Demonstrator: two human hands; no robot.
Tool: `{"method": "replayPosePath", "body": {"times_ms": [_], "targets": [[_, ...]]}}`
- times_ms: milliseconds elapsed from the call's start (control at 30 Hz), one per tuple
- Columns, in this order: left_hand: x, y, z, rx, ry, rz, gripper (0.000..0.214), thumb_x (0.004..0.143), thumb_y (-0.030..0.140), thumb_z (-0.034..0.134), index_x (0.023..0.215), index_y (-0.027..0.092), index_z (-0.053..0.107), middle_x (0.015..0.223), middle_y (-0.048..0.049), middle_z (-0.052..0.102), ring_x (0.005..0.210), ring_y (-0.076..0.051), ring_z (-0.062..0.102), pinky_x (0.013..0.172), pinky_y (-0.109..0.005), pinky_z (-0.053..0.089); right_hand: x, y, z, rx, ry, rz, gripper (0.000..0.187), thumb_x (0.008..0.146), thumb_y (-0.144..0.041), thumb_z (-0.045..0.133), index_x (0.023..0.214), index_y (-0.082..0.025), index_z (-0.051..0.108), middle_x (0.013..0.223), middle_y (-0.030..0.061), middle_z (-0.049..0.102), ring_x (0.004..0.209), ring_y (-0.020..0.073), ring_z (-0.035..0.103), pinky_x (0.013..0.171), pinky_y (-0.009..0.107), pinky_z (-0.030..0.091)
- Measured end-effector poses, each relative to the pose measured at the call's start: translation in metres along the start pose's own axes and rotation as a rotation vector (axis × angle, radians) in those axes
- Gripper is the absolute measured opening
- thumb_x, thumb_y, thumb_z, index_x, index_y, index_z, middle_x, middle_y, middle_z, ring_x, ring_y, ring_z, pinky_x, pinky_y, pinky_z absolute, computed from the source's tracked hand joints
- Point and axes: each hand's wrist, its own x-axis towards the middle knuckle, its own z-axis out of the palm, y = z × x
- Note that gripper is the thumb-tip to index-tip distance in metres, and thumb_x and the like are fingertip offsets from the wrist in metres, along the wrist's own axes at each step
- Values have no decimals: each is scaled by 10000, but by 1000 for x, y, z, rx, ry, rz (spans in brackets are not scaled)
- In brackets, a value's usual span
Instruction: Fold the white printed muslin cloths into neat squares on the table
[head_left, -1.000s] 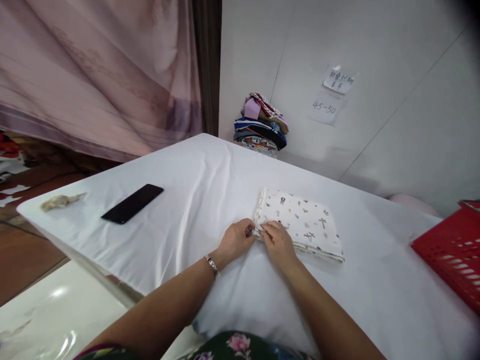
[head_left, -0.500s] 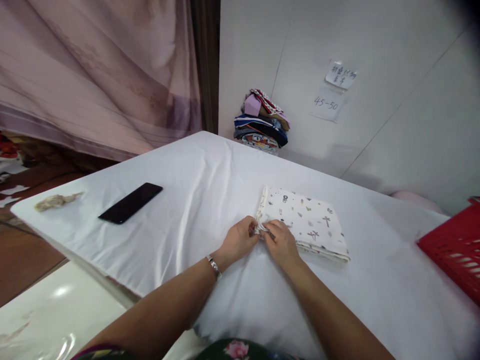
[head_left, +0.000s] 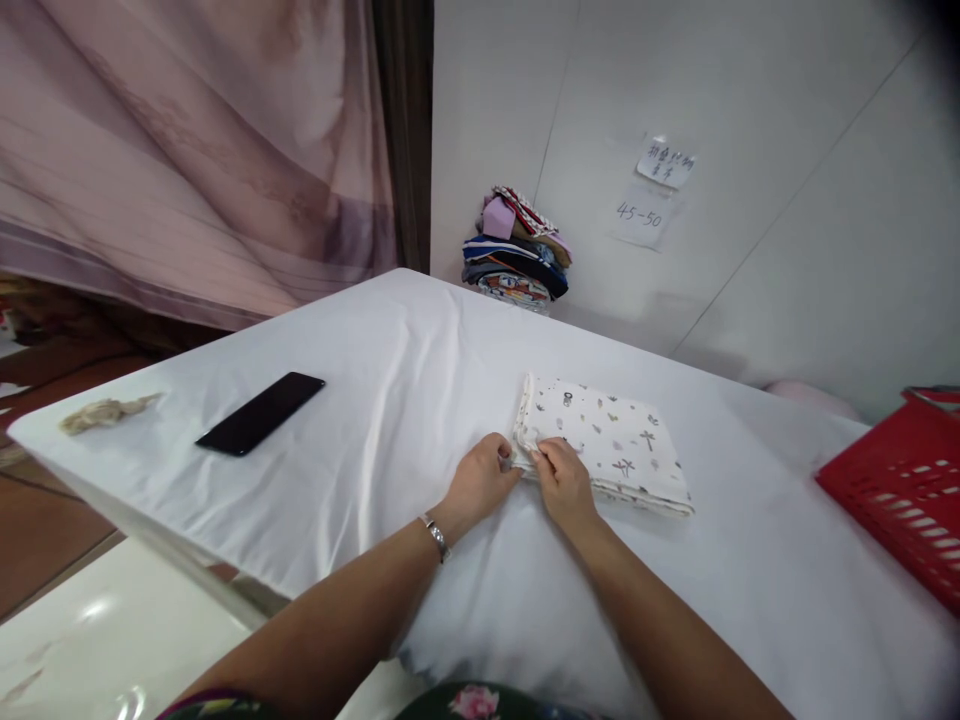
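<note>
A folded white cloth (head_left: pixel 607 430) printed with small plants and animals lies flat on the white-covered table (head_left: pixel 322 520). My left hand (head_left: pixel 484 475), with a silver watch or bracelet on its wrist, pinches the cloth's near left corner. Close beside it, my right hand (head_left: pixel 562 480) has its thumb and fingers closed on the same corner, along the near edge. The layers of the fold show at the near and left edges. My fingertips partly hide the corner itself.
Left on the table lie a black phone (head_left: pixel 261 413) and a beige scrap (head_left: pixel 109 413). A stack of folded fabrics (head_left: pixel 516 250) stands beyond the far edge by the wall. At right is a red plastic basket (head_left: pixel 900 480). Paper signs (head_left: pixel 649 195) hang on the wall.
The bunched corner between my fingers now lies flatter, and my right hand has shifted slightly. The whole view has moved a little; the cloth stays in place.
</note>
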Motion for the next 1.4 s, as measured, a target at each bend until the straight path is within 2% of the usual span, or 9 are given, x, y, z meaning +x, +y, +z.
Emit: {"method": "replayPosePath", "body": {"times_ms": [200,367,500,667,833,967,1133,1400], "targets": [[0,0,-1,-13,20,28,126,697,218,587,811,194,538,743,10,571,709,-137,550,648,-252,423,-1,-6,-1,-56,1,-64,199,899,-219,388,868,-194,583,863,69,583,838,196,519,759,333,428],[-1,-2,-2,-39,25,45,156,692,180,566,847,190,552,713,19,562,672,-126,540,641,-246,420,-1,-9,0,-128,-69,-101,172,887,-222,423,864,-195,591,853,67,586,825,201,518,745,337,423],[0,-5,-1,-64,5,61,169,693,163,548,859,191,553,695,23,558,654,-123,534,628,-243,414,-1,-9,-1,-136,-102,-80,100,848,-242,505,876,-194,588,885,67,592,852,209,521,758,338,423],[0,-5,-2,-101,-29,63,167,697,148,537,858,189,556,698,22,572,660,-121,547,636,-240,423,2,-10,-2,-118,-130,-39,70,840,-226,516,843,-200,580,867,53,592,842,200,521,760,327,421],[0,-2,-4,-68,-23,51,131,705,179,559,835,190,555,700,24,573,647,-120,539,618,-237,416,2,-7,0,-76,-63,-12,136,870,-226,455,788,-205,562,788,39,571,777,184,517,711,308,419],[0,-3,-5,-35,-20,67,19,720,199,540,732,185,547,665,21,565,626,-119,518,590,-236,389,-2,-5,-2,-45,4,-47,160,890,-230,411,829,-199,555,823,52,565,797,185,516,729,312,424],[1,-3,-6,-15,-47,86,95,725,189,504,638,185,542,606,26,550,591,-111,495,558,-228,365,-4,-7,-6,-170,-109,-174,188,894,-220,392,861,-190,574,850,77,567,811,206,500,727,332,414],[1,-2,-8,-5,-56,75,79,710,174,508,660,186,568,624,23,575,595,-113,513,573,-229,378,-5,-4,-6,-193,-167,-200,149,838,-216,488,951,-175,576,930,88,567,868,219,500,762,347,420]]}}
